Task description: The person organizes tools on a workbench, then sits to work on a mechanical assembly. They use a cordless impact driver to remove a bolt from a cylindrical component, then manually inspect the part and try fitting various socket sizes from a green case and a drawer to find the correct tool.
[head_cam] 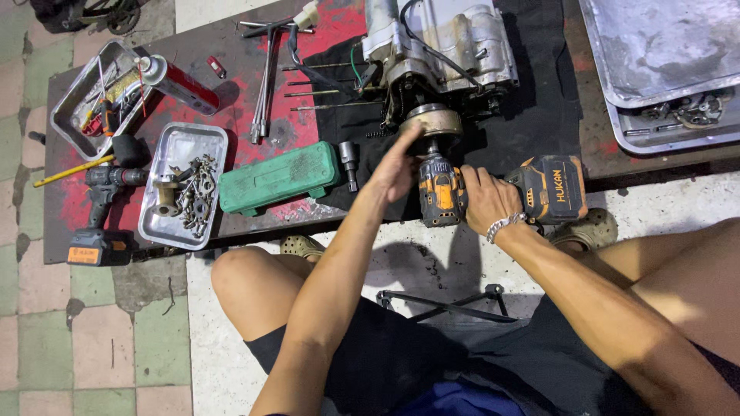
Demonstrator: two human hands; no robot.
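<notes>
We see the right hand gripping an orange impact driver against the engine's round drum, left hand open, steadying it; drum still mounted, loose parts trayed left of the engine.

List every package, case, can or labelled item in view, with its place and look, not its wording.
Green plastic case: shut, rectangular, beside the metal tray of parts.
Spray can: lying on its side, red with a silver top, upper left.
Battery label: orange and black, on the impact driver in the right hand.
</notes>
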